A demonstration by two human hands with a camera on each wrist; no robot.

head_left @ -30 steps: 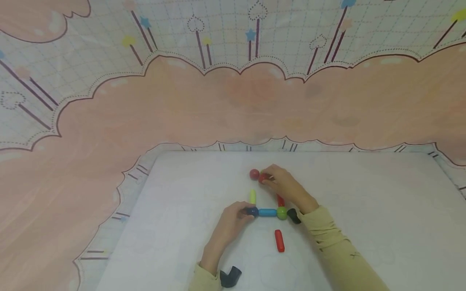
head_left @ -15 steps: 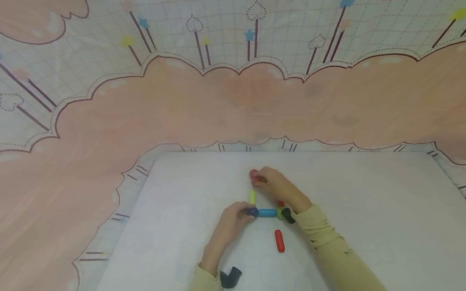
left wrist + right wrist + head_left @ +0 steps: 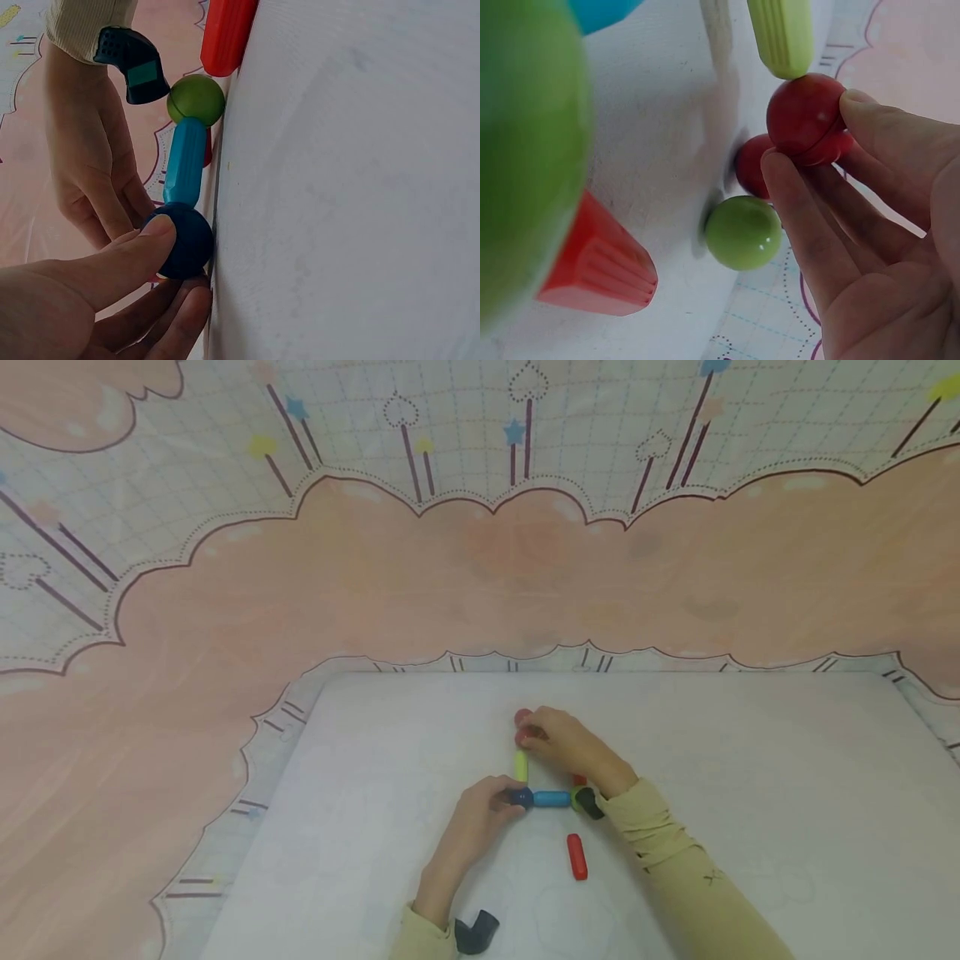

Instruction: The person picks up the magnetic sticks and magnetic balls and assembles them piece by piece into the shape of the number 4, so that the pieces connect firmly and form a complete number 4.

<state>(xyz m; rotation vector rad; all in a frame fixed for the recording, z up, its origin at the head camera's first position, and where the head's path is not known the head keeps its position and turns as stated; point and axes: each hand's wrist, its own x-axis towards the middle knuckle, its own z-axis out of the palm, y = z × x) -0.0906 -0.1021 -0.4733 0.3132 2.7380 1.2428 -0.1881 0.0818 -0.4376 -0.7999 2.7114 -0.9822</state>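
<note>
Over the tabletop (image 3: 750, 827), the left hand (image 3: 478, 808) pinched a navy ball (image 3: 193, 244) against a faceted blue rod (image 3: 184, 163); the right hand (image 3: 567, 743), a glossy red ball (image 3: 801, 112) (seam showing) against a ribbed yellow-green rod (image 3: 782, 37).

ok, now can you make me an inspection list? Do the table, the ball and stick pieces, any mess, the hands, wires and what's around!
Surface: white table, with faint smudges.
Pieces: blue stick links dark blue ball and green ball; yellow-green stick seems to touch the near red ball; far red ball and light green ball are beyond; loose red stick lies apart; other red stick is just beyond the green ball.
Clutter: nothing seen.
Hands: left hand pinches the dark blue ball; right hand pinches the near red ball.
Cables: nothing seen.
Surroundings: patterned backdrop past the table; a dark wrist piece on each arm.
</note>
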